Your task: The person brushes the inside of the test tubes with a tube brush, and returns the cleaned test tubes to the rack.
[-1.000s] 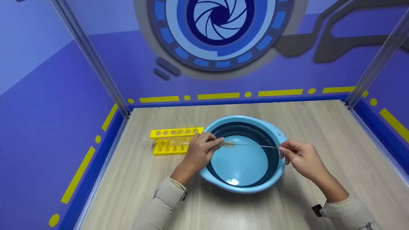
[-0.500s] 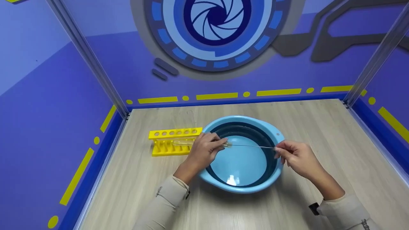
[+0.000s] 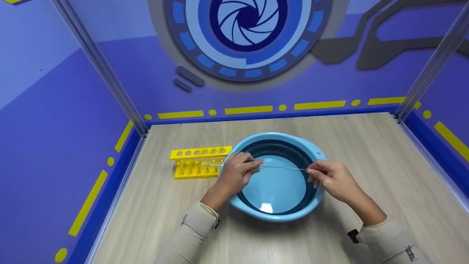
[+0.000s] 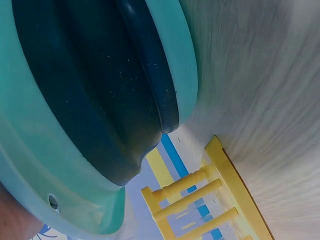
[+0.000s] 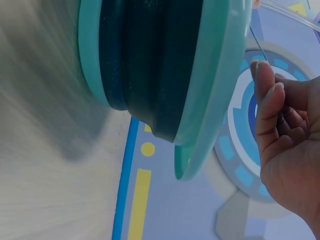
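Left hand (image 3: 236, 176) was gripping a clear test tube (image 3: 211, 164), thumb and index near its mouth, other fingers laid over the body. Tube sat roughly level, mouth over the basin (image 3: 285, 219), rounded end out to the left, overlapping the yellow rack (image 3: 201, 156) in head view; couldn't tell if tube and rack touched. Right hand (image 3: 331, 179) had the thin wire handle (image 3: 284, 167) of a brush pinched between thumb and fingertips, above the basin's right side. Wire ran nearly straight across the basin to the tube mouth; brush head mostly hidden by the left fingers and hard to make out. Right wrist view showed the pinch clearly, twisted wire coming out of the fingertips; left wrist view caught only a sliver of hand by the basin rim. Basin was light blue with a dark folding band, on the bench (image 3: 146, 220), bright glare spot on its floor. Rack stood upright just left of it, six holes in the top plate, pegs below. Faint clear outline behind the rack, too thin to identify. Printed purple-blue wall panels (image 3: 121, 79) stood behind and to both sides.
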{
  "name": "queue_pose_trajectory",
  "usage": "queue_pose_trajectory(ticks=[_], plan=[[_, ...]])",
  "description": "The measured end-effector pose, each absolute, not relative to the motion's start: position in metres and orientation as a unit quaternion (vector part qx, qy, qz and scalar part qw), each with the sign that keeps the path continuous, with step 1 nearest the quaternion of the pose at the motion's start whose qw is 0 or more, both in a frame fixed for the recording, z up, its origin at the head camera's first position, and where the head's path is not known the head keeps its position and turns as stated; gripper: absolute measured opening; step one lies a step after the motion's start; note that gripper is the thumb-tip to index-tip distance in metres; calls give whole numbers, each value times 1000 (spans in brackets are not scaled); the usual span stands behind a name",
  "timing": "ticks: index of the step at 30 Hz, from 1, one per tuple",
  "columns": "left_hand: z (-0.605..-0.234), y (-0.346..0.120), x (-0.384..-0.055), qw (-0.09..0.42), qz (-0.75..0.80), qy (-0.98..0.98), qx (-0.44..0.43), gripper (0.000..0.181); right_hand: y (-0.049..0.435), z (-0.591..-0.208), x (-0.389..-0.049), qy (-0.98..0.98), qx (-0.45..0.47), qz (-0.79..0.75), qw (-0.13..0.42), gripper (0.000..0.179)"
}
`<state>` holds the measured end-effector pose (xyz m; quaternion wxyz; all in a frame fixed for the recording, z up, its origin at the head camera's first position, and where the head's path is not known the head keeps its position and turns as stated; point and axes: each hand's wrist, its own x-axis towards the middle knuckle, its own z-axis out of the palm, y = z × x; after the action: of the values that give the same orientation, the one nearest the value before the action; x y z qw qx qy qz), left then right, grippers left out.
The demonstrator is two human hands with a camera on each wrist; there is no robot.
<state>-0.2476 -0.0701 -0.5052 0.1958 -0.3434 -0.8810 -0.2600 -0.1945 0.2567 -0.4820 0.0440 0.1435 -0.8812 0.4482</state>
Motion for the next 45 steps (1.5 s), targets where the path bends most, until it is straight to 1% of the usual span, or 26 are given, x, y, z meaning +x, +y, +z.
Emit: queue_pose_trajectory(ticks=[8, 20, 24, 28, 34, 38, 40, 41, 43, 45], plan=[[-506, -63, -246, 185, -249, -886, -345, 38, 244, -483, -199, -874, 161, 458, 36, 15], [-506, -56, -246, 193, -244, -881, -356, 34, 231, -481, -204, -875, 167, 454, 20, 13], [-505, -49, -245, 191, -236, -880, -365, 34, 223, -484, -206, -872, 191, 450, 16, 14], [-506, -44, -244, 191, -233, -879, -370, 34, 215, -486, -207, -871, 209, 445, 22, 15], [-507, -42, -245, 203, -240, -870, -379, 32, 210, -487, -207, -871, 199, 447, 30, 14], [-507, -43, -245, 201, -242, -870, -380, 33, 209, -488, -206, -870, 205, 448, 34, 13], [-506, -44, -245, 198, -245, -870, -380, 35, 210, -489, -206, -876, 219, 425, 54, 12], [-506, -44, -245, 195, -247, -870, -379, 36, 211, -489, -206, -883, 234, 398, 77, 9], [-505, -45, -245, 191, -252, -870, -379, 37, 213, -491, -207, -892, 279, 326, 143, 5], [-504, -46, -244, 186, -253, -870, -380, 38, 216, -495, -210, -887, 322, 248, 220, 9]])
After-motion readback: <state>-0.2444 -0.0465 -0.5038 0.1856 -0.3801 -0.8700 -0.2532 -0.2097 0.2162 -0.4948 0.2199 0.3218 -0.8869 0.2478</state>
